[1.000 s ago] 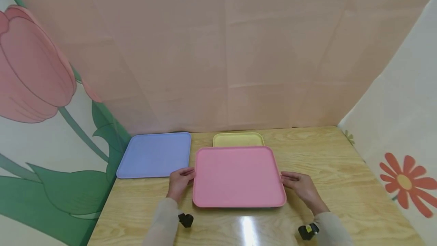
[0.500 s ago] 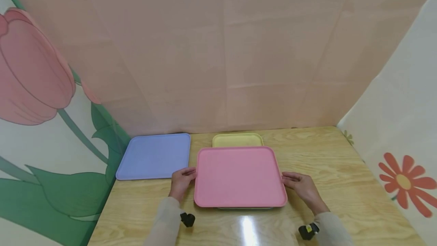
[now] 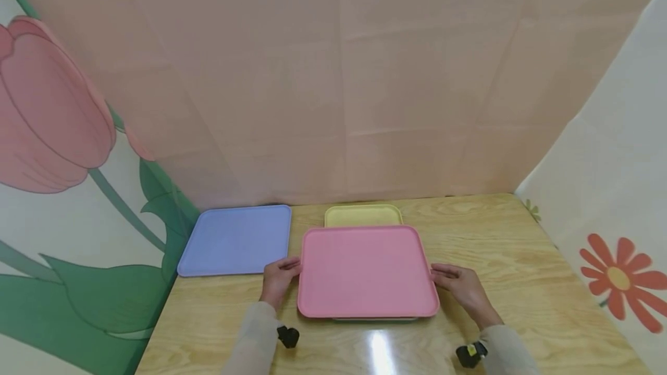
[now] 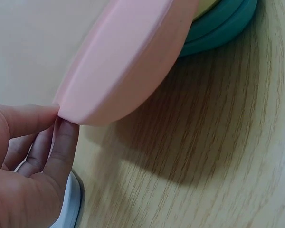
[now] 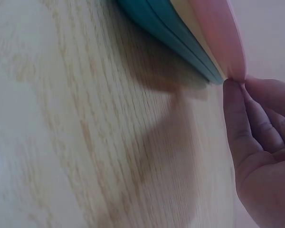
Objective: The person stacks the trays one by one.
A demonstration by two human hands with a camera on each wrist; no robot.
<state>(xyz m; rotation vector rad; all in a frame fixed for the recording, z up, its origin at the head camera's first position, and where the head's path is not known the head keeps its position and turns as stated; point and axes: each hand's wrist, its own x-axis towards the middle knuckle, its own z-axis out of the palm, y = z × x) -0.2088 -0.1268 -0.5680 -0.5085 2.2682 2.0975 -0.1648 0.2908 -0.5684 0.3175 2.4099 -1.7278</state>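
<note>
A large pink tray (image 3: pixel 369 271) lies level in the middle of the head view, above other trays. My left hand (image 3: pixel 279 280) pinches its left rim between thumb and fingers. On the opposite side, my right hand (image 3: pixel 464 290) pinches the right rim. Beneath the pink tray, the right wrist view shows a yellow layer (image 5: pixel 189 18) and teal trays (image 5: pixel 166 40) stacked on the table. Teal edges (image 4: pixel 223 23) also show below it in the left wrist view, where the pink tray's held end overhangs the wood.
A blue tray (image 3: pixel 237 240) lies at the back left, close to the left hand. Behind the pink tray a yellow tray (image 3: pixel 363 214) is partly hidden. The wooden table (image 3: pixel 500 236) meets a beige backdrop (image 3: pixel 333 103) at the rear and printed side panels.
Over the last second the pink tray and left hand have shifted slightly to the right. A thin pale-green edge has come into view below the tray's front. Both hands keep their grip.
</note>
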